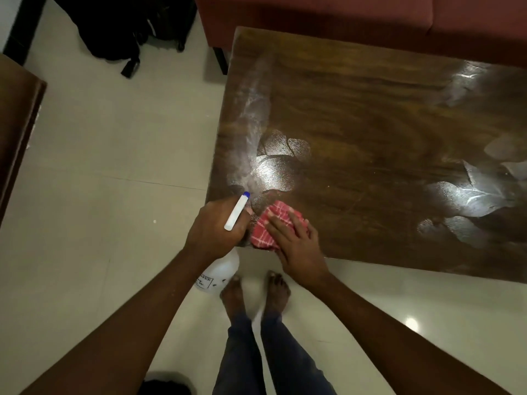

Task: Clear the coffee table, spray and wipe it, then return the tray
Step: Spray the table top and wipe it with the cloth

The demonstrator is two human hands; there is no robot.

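The dark wooden coffee table (370, 132) fills the right of the view, with pale spray mist along its left edge and wet patches across its top. My left hand (216, 226) grips the head of a white spray bottle (219, 273) with a blue nozzle tip, held at the table's near left corner. A folded red checked cloth (271, 223) lies on that corner. My right hand (293, 238) presses flat on the cloth with straight fingers. No tray is in view.
A red sofa (370, 21) stands behind the table. A black bag (119, 27) lies on the pale tiled floor at the back left. Another dark wooden piece of furniture (17, 124) juts in at the left edge. My bare feet (253, 292) stand before the table.
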